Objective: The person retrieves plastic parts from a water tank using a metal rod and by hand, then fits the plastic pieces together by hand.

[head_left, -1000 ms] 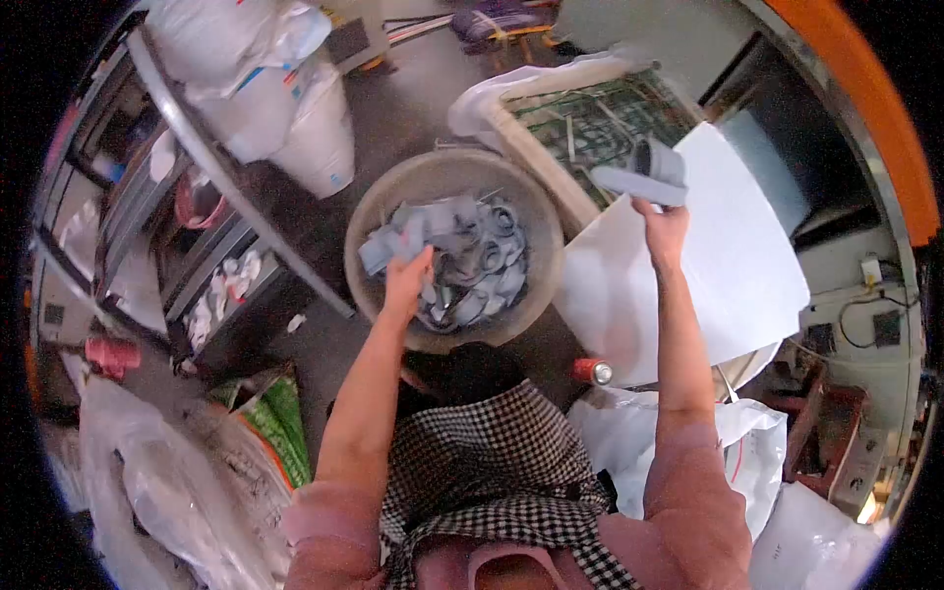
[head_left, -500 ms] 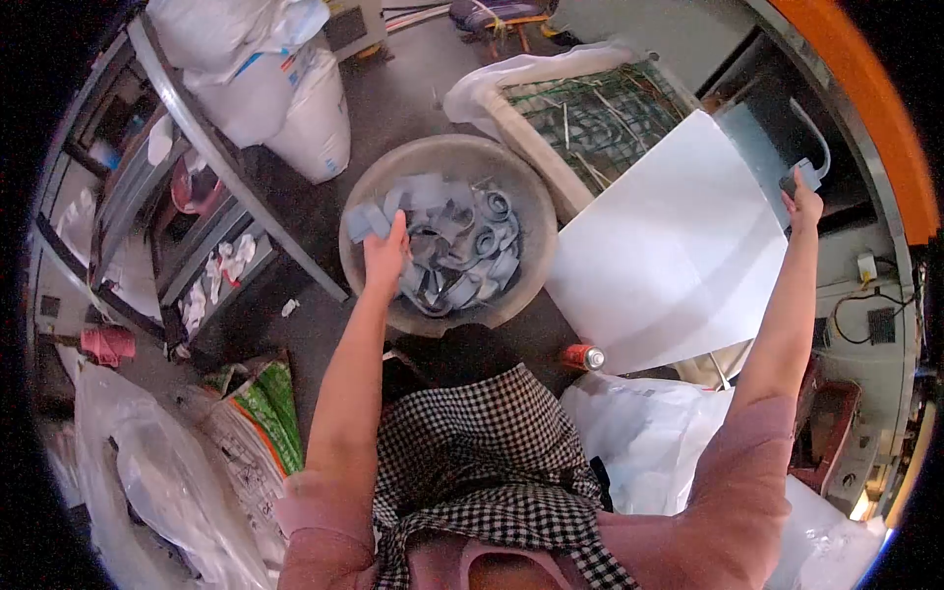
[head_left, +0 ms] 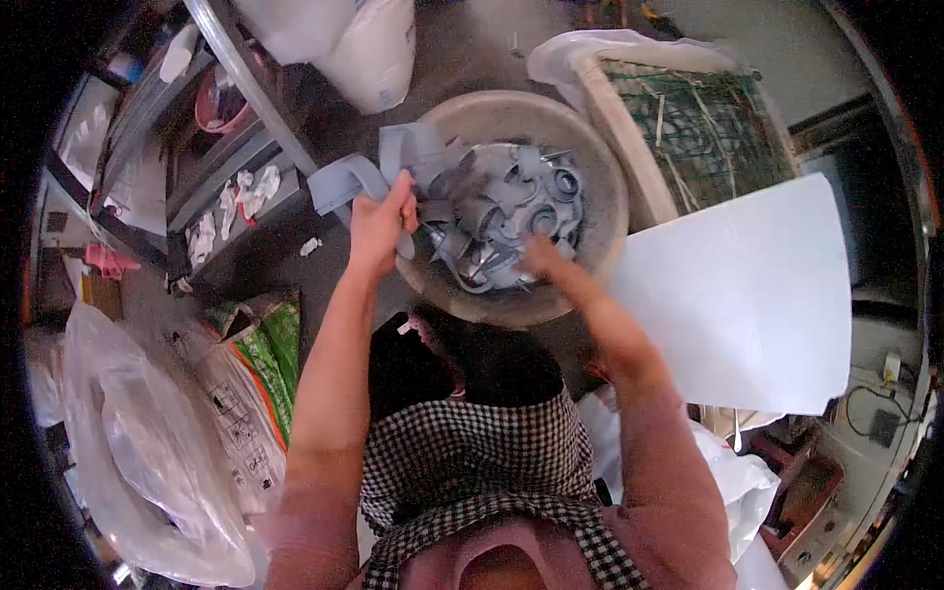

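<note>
My left hand (head_left: 382, 221) is closed on grey curved plastic pieces (head_left: 344, 185) at the left rim of a round basin (head_left: 612, 202). The held pieces stick out past the fingers to the left and above. More grey curved pieces (head_left: 541, 218), some rolled into rings, lie heaped inside the basin. Over the lower right of this heap is my right hand (head_left: 541, 256), smeared by motion. Whether its fingers grip a piece cannot be made out.
A large white board (head_left: 737, 295) stands right of the basin, against a lined crate with green netting (head_left: 678, 128). White sacks (head_left: 369, 54) stand behind. A metal rack (head_left: 251, 88) is at the left, with clear plastic bags (head_left: 147, 442) below it.
My right hand has come from the far right, near a grey machine part, down into the basin. My left hand still holds grey pieces, now spread wider. The view has shifted.
</note>
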Tool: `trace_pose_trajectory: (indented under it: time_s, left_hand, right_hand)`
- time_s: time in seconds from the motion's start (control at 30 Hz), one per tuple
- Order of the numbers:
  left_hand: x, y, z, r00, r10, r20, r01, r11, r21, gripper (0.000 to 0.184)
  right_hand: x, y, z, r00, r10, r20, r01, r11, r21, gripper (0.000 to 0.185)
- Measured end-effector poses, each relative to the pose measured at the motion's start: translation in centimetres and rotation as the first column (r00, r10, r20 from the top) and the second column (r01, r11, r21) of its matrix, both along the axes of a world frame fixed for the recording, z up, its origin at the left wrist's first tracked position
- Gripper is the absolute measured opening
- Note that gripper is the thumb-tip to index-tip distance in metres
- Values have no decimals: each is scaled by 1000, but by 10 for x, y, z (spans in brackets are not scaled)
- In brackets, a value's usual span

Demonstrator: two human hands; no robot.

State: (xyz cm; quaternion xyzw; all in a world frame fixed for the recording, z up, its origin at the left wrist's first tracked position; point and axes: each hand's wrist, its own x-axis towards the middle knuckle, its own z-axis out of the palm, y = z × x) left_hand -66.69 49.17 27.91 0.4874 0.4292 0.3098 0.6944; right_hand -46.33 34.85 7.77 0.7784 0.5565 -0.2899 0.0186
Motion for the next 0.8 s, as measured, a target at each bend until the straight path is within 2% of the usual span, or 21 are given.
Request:
trace_pose_trajectory:
  time_s: [0.07, 0.13, 0.23, 0.27, 0.3, 0.33, 0.37, 0.4, 0.43, 0.47, 0.5, 0.53, 0.6, 0.63, 0.7, 0.73, 0.77, 0.8]
  left_hand:
    - [2, 0, 4, 997, 25, -71, -22, 999, 37, 26]
    - [4, 0, 11, 992, 84, -92, -87, 996, -28, 26]
    - [-1, 11, -6, 983, 31, -182, -31, 1000, 4, 24]
    - [-3, 14, -11, 982, 38, -184, -38, 999, 1, 24]
    - [-5, 17, -16, 967, -49, -249, 70, 995, 77, 23]
    - [-5, 20, -21, 940, -130, -317, 184, 972, 147, 24]
    - [-6, 23, -36, 941, -128, -312, 181, 972, 147, 24]
    - [-8, 25, -54, 915, -225, -335, 318, 913, 254, 24]
    - [-8, 24, -62, 875, -315, -368, 446, 821, 356, 26]
    - [-4, 18, -52, 823, -350, -448, 494, 829, 261, 41]
    - [-2, 15, -58, 823, -356, -443, 501, 823, 269, 41]
    - [0, 13, -72, 829, -389, -401, 521, 798, 303, 48]
    - [5, 12, -75, 838, -422, -347, 535, 763, 364, 59]
    - [5, 12, -69, 836, -429, -342, 540, 752, 379, 59]
    - [6, 12, -57, 804, -259, -536, 576, 563, 593, 59]
    - [9, 11, -56, 810, -257, -526, 570, 552, 608, 59]
    - [11, 10, -57, 859, -247, -449, 500, 599, 626, 54]
    - [12, 10, -56, 899, -232, -371, 428, 644, 634, 50]
  right_hand:
    - [-35, -2, -26, 999, 52, 11, -51, 995, -84, 60]
    - [-54, -2, -75, 895, 377, 238, -380, 924, -35, 60]
    - [-52, 7, -98, 926, 345, 155, -333, 938, -98, 60]
    - [-45, 6, -99, 929, 345, 136, -339, 939, -62, 62]
    - [-38, 8, -85, 931, 346, 118, -346, 938, -26, 65]
    - [-26, 13, -38, 948, 319, 16, -319, 945, 74, 69]
    - [-14, 13, -9, 951, 296, -89, -278, 946, 169, 72]
    - [3, 9, -30, 951, 267, -154, -197, 910, 365, 75]
    - [15, 15, -6, 953, 263, -147, -195, 911, 363, 75]
    - [26, 22, 46, 900, 252, -354, -136, 937, 322, 72]
    - [35, 28, 84, 808, 226, -544, -85, 959, 272, 69]
    - [44, 32, 101, 816, 222, -533, -78, 957, 279, 69]
    - [57, 35, 125, 613, 188, -767, -71, 980, 183, 64]
    - [60, 32, 131, 625, 189, -758, -61, 979, 194, 64]
    - [62, 29, 144, 449, 156, -880, 28, 982, 189, 62]
    - [58, 23, 150, 327, 62, -943, 121, 987, 107, 56]
    - [57, 18, 157, 339, 71, -938, 122, 985, 119, 56]
    - [56, 14, 164, 385, -61, -921, 160, 987, 2, 57]
